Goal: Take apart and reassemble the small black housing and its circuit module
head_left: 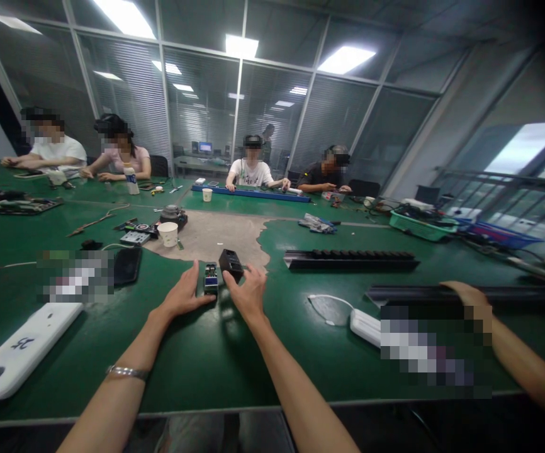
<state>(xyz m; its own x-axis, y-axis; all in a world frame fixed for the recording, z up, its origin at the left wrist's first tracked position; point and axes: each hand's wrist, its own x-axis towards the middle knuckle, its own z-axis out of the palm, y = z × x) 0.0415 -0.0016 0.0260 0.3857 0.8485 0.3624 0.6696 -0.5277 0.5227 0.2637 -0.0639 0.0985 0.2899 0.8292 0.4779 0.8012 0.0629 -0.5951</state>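
My right hand (250, 290) grips a black box-shaped housing (231, 264) between thumb and fingers, tilted just above the table. To its left stands a small device (211, 280) with exposed blue and metallic parts and a dark base. Around its near left side lies my left hand (185, 292), fingers stretched forward and thumb pointing right along the device's lower edge. Whether that thumb presses on the device I cannot tell. A narrow gap separates the device from the housing.
A black phone (127, 265) and a white power strip (27, 352) lie left; a paper cup (168, 234) stands beyond. On the right are a black slotted rail (352, 260), another white strip (365, 327) and a co-worker's hand (466, 296). Several people sit across the green table (301, 371).
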